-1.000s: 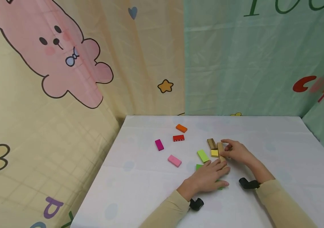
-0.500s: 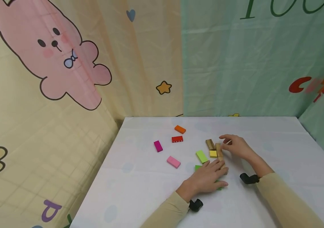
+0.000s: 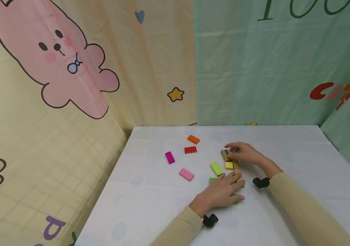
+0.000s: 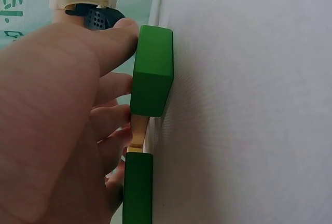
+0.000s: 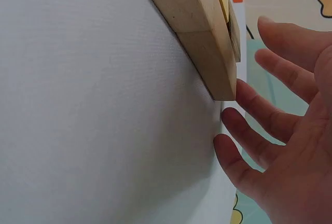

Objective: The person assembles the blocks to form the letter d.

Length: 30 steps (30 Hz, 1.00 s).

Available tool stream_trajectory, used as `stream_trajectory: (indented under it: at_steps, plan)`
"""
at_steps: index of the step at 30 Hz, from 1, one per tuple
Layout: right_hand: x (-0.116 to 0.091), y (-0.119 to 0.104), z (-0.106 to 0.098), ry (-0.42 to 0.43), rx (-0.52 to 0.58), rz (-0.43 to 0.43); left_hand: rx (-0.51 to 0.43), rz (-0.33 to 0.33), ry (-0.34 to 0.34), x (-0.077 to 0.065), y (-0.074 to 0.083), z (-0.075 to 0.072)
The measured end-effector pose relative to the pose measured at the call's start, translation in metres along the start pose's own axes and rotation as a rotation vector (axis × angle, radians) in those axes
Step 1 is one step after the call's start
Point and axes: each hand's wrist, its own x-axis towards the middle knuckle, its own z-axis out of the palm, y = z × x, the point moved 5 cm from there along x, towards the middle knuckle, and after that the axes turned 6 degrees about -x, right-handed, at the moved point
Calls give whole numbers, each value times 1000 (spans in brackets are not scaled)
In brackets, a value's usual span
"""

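Spread over several toy blocks, my left hand [image 3: 219, 192] rests with its fingers extended. In the left wrist view its thumb touches a green block [image 4: 151, 73], and a second green block [image 4: 138, 187] lies below. Light wooden blocks [image 3: 236, 166] form a row partly hidden by both hands. My right hand [image 3: 246, 153] hovers at the far end of that row, beside a brown block [image 3: 225, 155], its fingers loosely bent and holding nothing. Between the brown block and the wooden row sits a yellow block [image 3: 229, 165]. A lime block [image 3: 216, 168] lies left of it.
Loose blocks lie farther left on the white table [image 3: 150, 201]: an orange block [image 3: 193, 139], a red block [image 3: 190, 150] with white dots, a magenta block [image 3: 170, 157] and a pink block [image 3: 186, 174]. Printed curtains [image 3: 236, 68] hang behind the table.
My right hand has come off the side of the wooden row and moved left, over its far end toward the brown block. My left hand stays in place.
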Motion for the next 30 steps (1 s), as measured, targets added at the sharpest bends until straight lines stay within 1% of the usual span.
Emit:
stream_trajectory:
  at_steps: [3, 10, 16, 21, 25, 27, 30]
  plan:
    - [5, 0, 3, -19, -26, -21, 15, 8, 5, 0, 0, 0]
    - [12, 1, 7, -29, -83, -65, 19, 11, 2, 0, 0, -1]
    - [13, 3, 9, -25, -93, -59, 21, 10, 1, 0, 0, -1]
    - [14, 1, 10, -21, -106, -72, 13, 0, -14, 0, 0, -3]
    - [16, -1, 9, -9, -118, -79, 21, 2, -5, 0, 0, -3]
    - [17, -2, 9, -2, -112, -86, 24, 1, 1, 0, 0, -3]
    - [16, -2, 11, -8, -83, -70, 9, 0, -4, -1, 0, -2]
